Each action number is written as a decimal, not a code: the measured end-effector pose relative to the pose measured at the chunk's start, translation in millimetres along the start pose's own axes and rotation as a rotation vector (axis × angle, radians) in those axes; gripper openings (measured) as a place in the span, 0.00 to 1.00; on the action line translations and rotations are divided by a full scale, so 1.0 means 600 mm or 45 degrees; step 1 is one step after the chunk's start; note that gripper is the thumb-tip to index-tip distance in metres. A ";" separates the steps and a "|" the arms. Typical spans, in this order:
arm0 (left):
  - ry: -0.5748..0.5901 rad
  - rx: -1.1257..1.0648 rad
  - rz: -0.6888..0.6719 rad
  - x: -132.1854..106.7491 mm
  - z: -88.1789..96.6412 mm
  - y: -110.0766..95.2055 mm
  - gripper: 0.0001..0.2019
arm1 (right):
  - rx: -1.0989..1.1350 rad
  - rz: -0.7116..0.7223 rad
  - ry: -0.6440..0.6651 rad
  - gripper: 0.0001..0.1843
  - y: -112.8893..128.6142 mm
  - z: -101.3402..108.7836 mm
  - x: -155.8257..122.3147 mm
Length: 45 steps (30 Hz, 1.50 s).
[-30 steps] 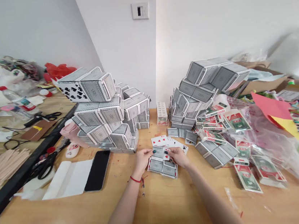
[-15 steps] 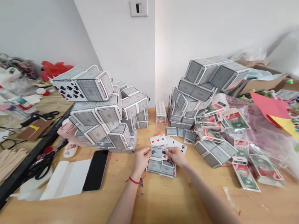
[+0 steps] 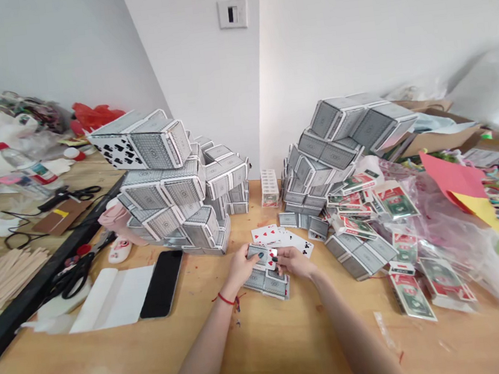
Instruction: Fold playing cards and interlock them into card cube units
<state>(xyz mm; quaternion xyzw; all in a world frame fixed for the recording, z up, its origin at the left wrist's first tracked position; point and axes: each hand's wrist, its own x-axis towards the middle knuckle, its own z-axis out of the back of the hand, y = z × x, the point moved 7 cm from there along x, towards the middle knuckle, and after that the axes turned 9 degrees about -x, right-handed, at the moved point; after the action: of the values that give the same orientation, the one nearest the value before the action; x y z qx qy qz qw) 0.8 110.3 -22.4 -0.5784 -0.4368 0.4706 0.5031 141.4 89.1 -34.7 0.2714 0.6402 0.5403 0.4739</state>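
Both my hands meet at the middle of the wooden table (image 3: 268, 342) over a flat block of folded playing cards (image 3: 267, 279) with grey patterned backs. My left hand (image 3: 240, 266) has its fingers closed on the block's upper left part. My right hand (image 3: 291, 261) pinches a card at the block's top right edge. Loose face-up cards (image 3: 278, 235) with red and black pips lie just beyond my fingers.
Two tall heaps of grey card-built boxes stand behind, one at left (image 3: 171, 184) and one at right (image 3: 335, 146). A black phone (image 3: 161, 275) lies on white paper (image 3: 108, 298). Scissors (image 3: 72, 275) lie at left. Card packs in plastic (image 3: 402, 241) and coloured paper (image 3: 482, 195) fill the right.
My left hand has slid a little further onto the card block, and the block has shifted slightly toward me. The view moved a bit.
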 end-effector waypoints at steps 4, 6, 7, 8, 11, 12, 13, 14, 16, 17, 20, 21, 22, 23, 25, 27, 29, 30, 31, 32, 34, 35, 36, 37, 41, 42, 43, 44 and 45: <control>-0.035 0.026 -0.002 0.004 0.001 0.001 0.08 | 0.061 0.004 0.057 0.24 0.005 -0.002 -0.005; -0.066 0.038 -0.006 0.005 0.001 0.002 0.06 | 0.067 0.009 0.033 0.24 0.006 0.000 -0.001; -0.081 0.046 -0.007 0.005 0.001 0.002 0.06 | 0.065 0.015 0.013 0.24 0.007 0.000 0.002; -0.095 0.055 -0.008 0.004 0.001 0.002 0.06 | 0.058 0.022 -0.008 0.23 0.009 0.000 0.005; -0.125 0.084 -0.019 0.001 0.000 -0.001 0.09 | 0.011 0.039 -0.062 0.20 0.017 -0.005 0.013; -0.131 0.093 -0.023 0.000 0.000 -0.002 0.10 | -0.011 0.042 -0.075 0.19 0.020 -0.008 0.015; -0.137 0.101 -0.027 0.000 0.000 -0.004 0.12 | -0.033 0.044 -0.087 0.19 0.022 -0.011 0.016; -0.141 0.110 -0.031 -0.001 0.001 -0.005 0.13 | -0.053 0.046 -0.101 0.19 0.024 -0.014 0.016; -0.146 0.124 -0.039 -0.001 0.003 -0.007 0.14 | -0.088 0.048 -0.134 0.19 0.027 -0.018 0.015; -0.143 0.128 -0.043 -0.001 0.003 -0.009 0.15 | -0.103 0.049 -0.153 0.19 0.027 -0.019 0.015; -0.098 0.119 -0.059 -0.004 0.000 -0.014 0.15 | -0.149 0.040 -0.208 0.18 0.024 -0.021 0.014; -0.072 0.113 -0.062 -0.006 -0.002 -0.017 0.15 | -0.165 0.035 -0.223 0.18 0.023 -0.021 0.015; -0.041 0.108 -0.064 -0.008 -0.004 -0.019 0.14 | -0.181 0.031 -0.236 0.18 0.021 -0.021 0.015; -0.006 0.106 -0.062 -0.010 -0.007 -0.021 0.13 | -0.197 0.027 -0.247 0.18 0.020 -0.020 0.016; 0.071 0.096 -0.048 -0.015 -0.013 -0.022 0.17 | -0.226 0.025 -0.265 0.18 0.019 -0.018 0.018; 0.128 0.088 -0.025 -0.018 -0.017 -0.022 0.23 | -0.255 0.028 -0.283 0.18 0.018 -0.015 0.020; 0.151 0.081 -0.006 -0.018 -0.018 -0.021 0.25 | -0.281 0.033 -0.305 0.18 0.018 -0.012 0.023; 0.153 0.080 0.000 -0.017 -0.018 -0.021 0.24 | -0.290 0.037 -0.313 0.17 0.018 -0.011 0.024; 0.152 0.082 0.005 -0.016 -0.018 -0.020 0.24 | -0.296 0.042 -0.320 0.17 0.019 -0.011 0.024; 0.153 0.083 0.008 -0.015 -0.017 -0.019 0.23 | -0.298 0.046 -0.323 0.17 0.019 -0.011 0.025; 0.161 0.091 0.008 -0.012 -0.017 -0.018 0.22 | -0.296 0.049 -0.319 0.17 0.019 -0.012 0.025; 0.168 0.097 0.002 -0.011 -0.017 -0.018 0.21 | -0.293 0.045 -0.313 0.16 0.019 -0.014 0.025; 0.177 0.103 -0.007 -0.011 -0.018 -0.018 0.21 | -0.289 0.040 -0.307 0.16 0.019 -0.015 0.025; 0.186 0.107 -0.018 -0.011 -0.018 -0.018 0.21 | -0.284 0.033 -0.299 0.16 0.018 -0.016 0.025; 0.164 0.121 -0.052 -0.013 -0.016 -0.020 0.19 | -0.256 -0.008 -0.262 0.15 0.017 -0.021 0.026; 0.152 0.119 -0.052 -0.013 -0.015 -0.019 0.19 | -0.247 -0.019 -0.252 0.15 0.016 -0.022 0.027; 0.146 0.114 -0.049 -0.014 -0.015 -0.019 0.18 | -0.238 -0.029 -0.239 0.15 0.016 -0.022 0.028; 0.150 0.106 -0.045 -0.014 -0.015 -0.018 0.18 | -0.228 -0.038 -0.224 0.15 0.015 -0.022 0.029; 0.159 0.099 -0.041 -0.014 -0.016 -0.017 0.18 | -0.218 -0.044 -0.204 0.15 0.015 -0.023 0.030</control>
<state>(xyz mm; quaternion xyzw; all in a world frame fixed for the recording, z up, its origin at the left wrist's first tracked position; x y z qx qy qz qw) 8.6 101.2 -10.8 -0.5797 -0.3952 0.4421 0.5589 120.4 100.9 -32.3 0.2611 0.5562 0.5613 0.5544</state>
